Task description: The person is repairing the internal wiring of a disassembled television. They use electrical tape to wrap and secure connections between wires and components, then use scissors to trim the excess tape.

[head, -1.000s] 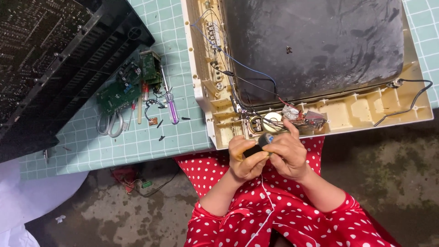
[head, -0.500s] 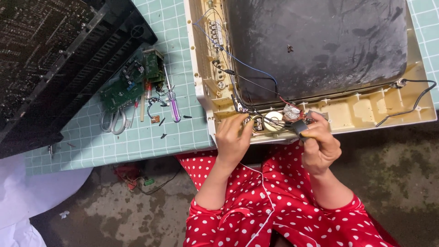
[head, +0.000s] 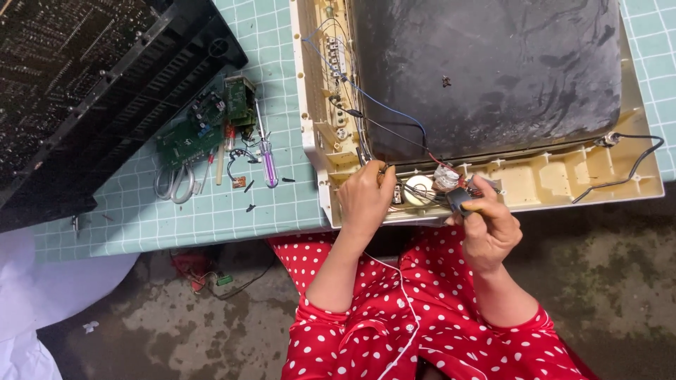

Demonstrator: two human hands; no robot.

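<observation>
Pinching small black part, right hand; left hand gripping cream casing.

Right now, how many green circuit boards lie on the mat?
2. A larger board lies beside the black case, above the scissors. A smaller board lies just right of it, above the purple screwdriver. Others may be hidden.

Table covered with a teal grid cutting mat. On it: a cream plastic housing with a dark tube inside at right, a black slatted casing at upper left, two green circuit boards between them, a purple-handled screwdriver, scissors, small loose bits near the boards. Below the table edge, stained concrete floor with wire scraps and white cloth at far left.
</observation>
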